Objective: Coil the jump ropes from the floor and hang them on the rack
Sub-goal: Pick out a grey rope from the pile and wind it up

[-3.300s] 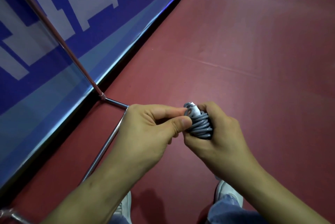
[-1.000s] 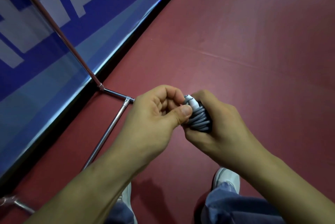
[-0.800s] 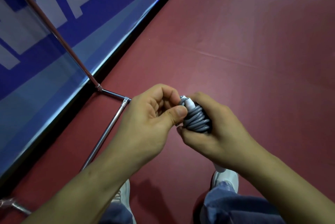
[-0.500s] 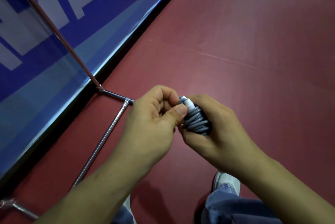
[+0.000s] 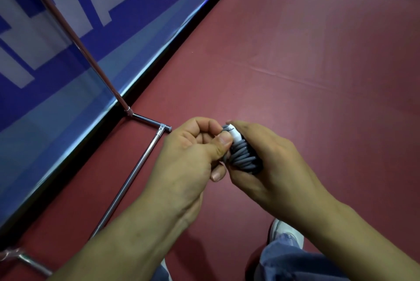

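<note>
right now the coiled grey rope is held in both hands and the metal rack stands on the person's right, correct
Not quite: the metal rack stands on the person's left, as the head view shows. The rest holds: the coiled grey rope is held in both hands, the right hand wrapped round the bundle and the left hand pinching at its white-tipped end.

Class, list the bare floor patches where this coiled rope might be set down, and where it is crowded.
Widest: red floor beyond and right of the right hand, bordered leftward by the blue board. Narrower: floor between the rack's floor bar and the left hand. Crowded: rack bars beside the board, and the shoe below.
</note>
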